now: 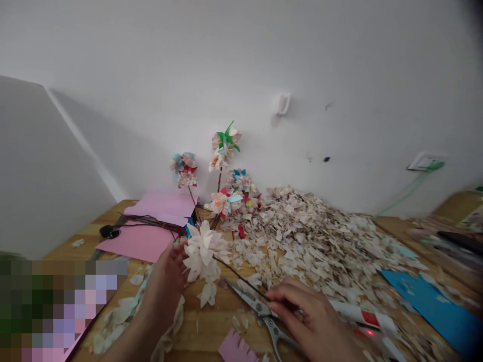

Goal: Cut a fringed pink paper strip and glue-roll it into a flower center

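Observation:
A white flower of dried petals (pixel 204 251) lies tilted over the wooden table (pixel 206 332) on a thin dark stem (pixel 241 278). My left hand (pixel 166 279) is closed at the flower's left side, fingertips on its petals. My right hand (pixel 313 314) pinches the lower end of the stem, fingers pressed together. Metal scissors (pixel 260 309) lie on the table just under and left of my right hand.
A big heap of pale dried petals (pixel 320 236) covers the table's middle and right. Finished flowers on stems (pixel 222 171) stand at the wall. Pink paper sheets (pixel 151 226) lie at left, blue paper (pixel 433 301) at right, a glue stick (pixel 358 317) beside my right hand.

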Available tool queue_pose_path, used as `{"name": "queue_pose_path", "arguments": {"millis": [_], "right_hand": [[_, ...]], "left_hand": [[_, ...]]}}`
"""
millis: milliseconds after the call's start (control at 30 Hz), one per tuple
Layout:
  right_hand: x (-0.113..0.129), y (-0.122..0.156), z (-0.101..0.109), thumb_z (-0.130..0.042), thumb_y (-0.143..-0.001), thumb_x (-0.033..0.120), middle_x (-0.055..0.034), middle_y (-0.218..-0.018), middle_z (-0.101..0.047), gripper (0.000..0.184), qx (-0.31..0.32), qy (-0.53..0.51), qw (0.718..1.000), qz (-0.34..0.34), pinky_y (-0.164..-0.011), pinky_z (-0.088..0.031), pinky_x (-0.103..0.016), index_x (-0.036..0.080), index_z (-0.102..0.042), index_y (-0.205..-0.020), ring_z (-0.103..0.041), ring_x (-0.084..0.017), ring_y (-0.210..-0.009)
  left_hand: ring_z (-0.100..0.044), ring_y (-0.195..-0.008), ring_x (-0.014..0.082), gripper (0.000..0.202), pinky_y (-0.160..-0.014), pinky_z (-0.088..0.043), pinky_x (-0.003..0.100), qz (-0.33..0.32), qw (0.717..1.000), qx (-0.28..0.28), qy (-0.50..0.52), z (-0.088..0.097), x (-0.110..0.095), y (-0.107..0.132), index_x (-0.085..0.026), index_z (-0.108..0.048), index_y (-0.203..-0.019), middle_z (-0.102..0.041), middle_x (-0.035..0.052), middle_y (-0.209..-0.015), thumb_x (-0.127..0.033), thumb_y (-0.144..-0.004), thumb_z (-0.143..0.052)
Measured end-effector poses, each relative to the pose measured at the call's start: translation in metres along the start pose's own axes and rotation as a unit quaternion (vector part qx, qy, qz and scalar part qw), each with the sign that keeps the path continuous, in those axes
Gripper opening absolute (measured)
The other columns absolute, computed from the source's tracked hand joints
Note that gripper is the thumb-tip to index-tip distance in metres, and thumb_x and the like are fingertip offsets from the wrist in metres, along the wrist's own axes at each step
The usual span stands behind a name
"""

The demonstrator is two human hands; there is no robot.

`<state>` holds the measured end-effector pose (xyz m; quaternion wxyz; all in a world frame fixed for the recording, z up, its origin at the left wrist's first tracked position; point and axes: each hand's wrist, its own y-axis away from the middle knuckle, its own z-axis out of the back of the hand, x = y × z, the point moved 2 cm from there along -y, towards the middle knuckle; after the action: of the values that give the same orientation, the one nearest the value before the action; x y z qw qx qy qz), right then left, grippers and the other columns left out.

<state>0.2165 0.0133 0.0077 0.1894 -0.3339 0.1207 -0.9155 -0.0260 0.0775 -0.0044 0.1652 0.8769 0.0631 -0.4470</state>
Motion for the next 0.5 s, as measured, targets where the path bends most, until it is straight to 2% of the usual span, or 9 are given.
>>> {"name": "queue_pose_path", "arguments": {"millis": [100, 267, 400, 500], "right_hand": [[-0.006, -0.002, -0.003, -0.049, -0.084, 0.018, -0.0024, -0.076, -0.064, 0.015, -0.046, 0.027, 0.999, 0.009, -0.064, -0.049, -0.03, 0.023, -0.063, -0.079, -0.061, -0.019, -0.072], [-0.018, -0.005, -0.015, -0.047, -0.083, 0.013, -0.003, -0.073, -0.062, 0.017, -0.09, 0.094, 0.991, 0.032, -0.062, -0.047, -0.03, 0.021, -0.059, -0.076, -0.059, -0.019, -0.069], [-0.025, -0.005, -0.023, -0.047, -0.082, 0.01, -0.002, -0.069, -0.058, 0.018, -0.108, 0.125, 0.986, 0.035, -0.059, -0.045, -0.029, 0.021, -0.055, -0.069, -0.057, -0.019, -0.067], [-0.029, -0.004, -0.025, -0.048, -0.081, 0.009, -0.0014, -0.07, -0.057, 0.017, -0.129, 0.12, 0.984, 0.03, -0.06, -0.045, -0.028, 0.021, -0.054, -0.07, -0.057, -0.018, -0.067]], "left_hand": [[-0.064, -0.056, 0.0156, 0.021, -0.051, -0.05, 0.026, 0.018, 0.999, -0.032, 0.013, 0.003, 0.0, -0.006, -0.017, -0.063, -0.071, -0.067, 0.0039, -0.063, -0.019, -0.082, -0.045], [-0.063, -0.061, 0.0131, 0.018, -0.056, -0.05, 0.023, -0.013, 0.998, -0.055, 0.039, 0.0, -0.005, 0.003, -0.018, -0.061, -0.07, -0.067, 0.0014, -0.065, -0.011, -0.076, -0.046], [-0.061, -0.057, 0.0121, 0.014, -0.052, -0.047, 0.021, -0.022, 0.997, -0.06, 0.037, 0.0, -0.006, 0.006, -0.018, -0.062, -0.069, -0.067, 0.0003, -0.063, -0.01, -0.07, -0.051], [-0.063, -0.06, 0.0147, 0.008, -0.056, -0.049, 0.024, -0.034, 0.997, -0.06, 0.027, 0.003, -0.004, 0.003, -0.018, -0.062, -0.067, -0.067, 0.0007, -0.062, -0.013, -0.066, -0.055]]}}
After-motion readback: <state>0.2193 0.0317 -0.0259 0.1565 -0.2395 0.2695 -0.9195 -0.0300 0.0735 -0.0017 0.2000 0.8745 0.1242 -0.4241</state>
